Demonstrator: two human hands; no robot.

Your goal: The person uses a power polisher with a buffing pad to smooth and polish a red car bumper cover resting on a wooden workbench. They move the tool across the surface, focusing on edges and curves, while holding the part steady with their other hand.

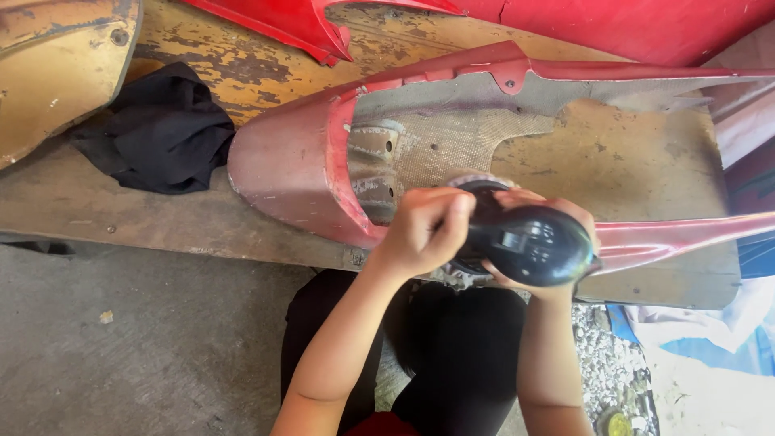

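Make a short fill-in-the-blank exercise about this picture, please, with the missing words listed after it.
1. Both hands, the left hand and right hand, grip a ____ power tool.
2. The tool rests on a ____ body panel.
3. A ____ cloth lies left of the panel.
4. The panel lies on a worn ____ board.

Missing words: black; red; black; wooden
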